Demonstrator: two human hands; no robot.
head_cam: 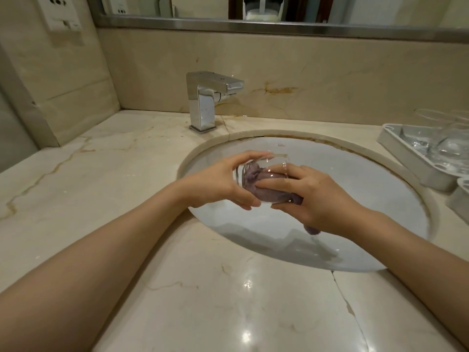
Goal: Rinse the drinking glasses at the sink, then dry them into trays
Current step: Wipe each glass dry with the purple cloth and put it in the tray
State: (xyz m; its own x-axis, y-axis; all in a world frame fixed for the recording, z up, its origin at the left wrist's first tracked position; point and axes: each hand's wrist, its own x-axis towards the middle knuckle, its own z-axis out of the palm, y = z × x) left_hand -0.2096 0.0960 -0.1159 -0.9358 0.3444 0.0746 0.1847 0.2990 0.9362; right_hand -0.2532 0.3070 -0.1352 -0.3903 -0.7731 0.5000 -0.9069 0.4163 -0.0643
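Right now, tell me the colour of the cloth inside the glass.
Purple; the cloth stuffed in the glass shows best in the head view.

A bathroom: marble vanity [127,158], oval sink [330,158], chrome tap [205,100] (mirror [253,11] above).

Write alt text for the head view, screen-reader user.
Over a white sink, the left hand grips a clear drinking glass on its side while the right hand pushes a purple cloth into it. The chrome faucet is not running; a white tray holding glasses sits at right.
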